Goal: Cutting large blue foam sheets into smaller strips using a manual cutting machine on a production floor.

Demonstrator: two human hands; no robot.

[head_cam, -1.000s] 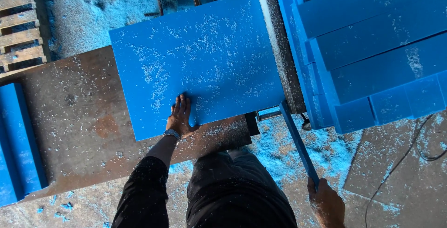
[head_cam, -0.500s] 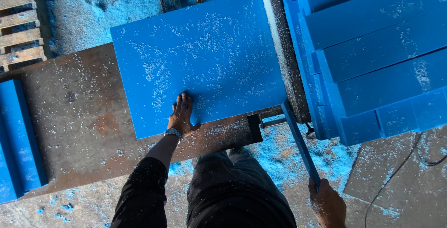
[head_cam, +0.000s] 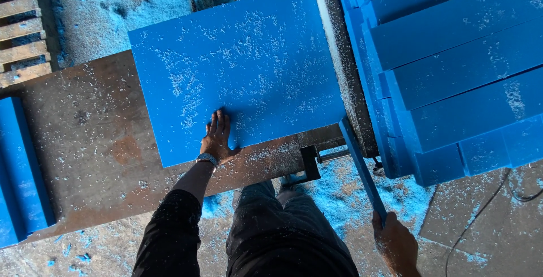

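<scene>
your left hand lies flat on the big blue foam slab, close to its near edge. the grip there is spread wide: fingers straight and side by side, pointing away from you, thumb out to the right, palm pressed down on the top face. it holds nothing, it only bears on the slab. a watch band sits at the wrist, and your dark sleeve runs back toward you.

the slab rests on the rusty metal desk, tilted a little against the desk's edges, its far end reaching toward the machine parts at the top of the view. its right edge sits just beside the pale, dusty rail that runs along the desk. blue and white shavings speckle the slab and the desk.

your right hand is low at the right, with its grip curled around the near end of a thin blue strip. the fingers wrap the strip so that you cannot see their tips. the strip slants up and left from your hand to the slab's near right corner, where it touches or nearly touches; you cannot tell which.

to the right stands a stack of blue blocks. another blue block lies at the desk's left end. blue dust covers the floor between your legs and the stack.
</scene>
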